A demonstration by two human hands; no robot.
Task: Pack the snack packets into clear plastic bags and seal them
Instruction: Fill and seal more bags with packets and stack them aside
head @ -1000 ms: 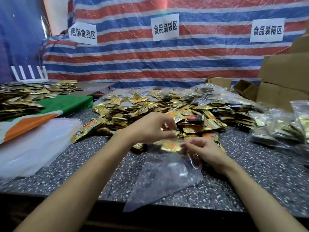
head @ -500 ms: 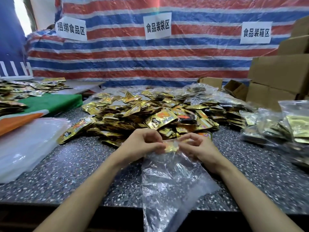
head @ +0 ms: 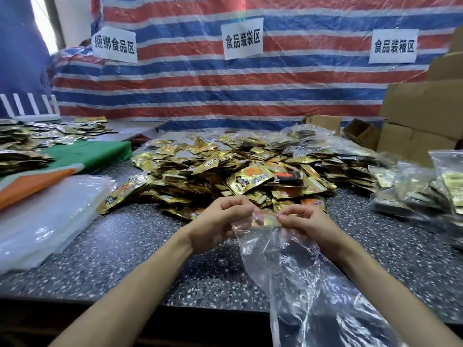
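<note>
Fingers (head: 236, 209) of our left hand (head: 215, 225) and right hand (head: 309, 225) pinched mouth of clear bag (head: 300, 284); bag hung below fingers, packets (head: 225, 171) piled just beyond.

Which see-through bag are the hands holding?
The crumpled clear bag hanging off the table: the left hand and right hand pinch its top. The filled bags on the right and the flat stack on the left lie untouched.

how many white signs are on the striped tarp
3: left sign near the tarp's left edge, middle sign above the packet pile, right sign beside the cardboard boxes. None looks hidden on the striped tarp.
</note>
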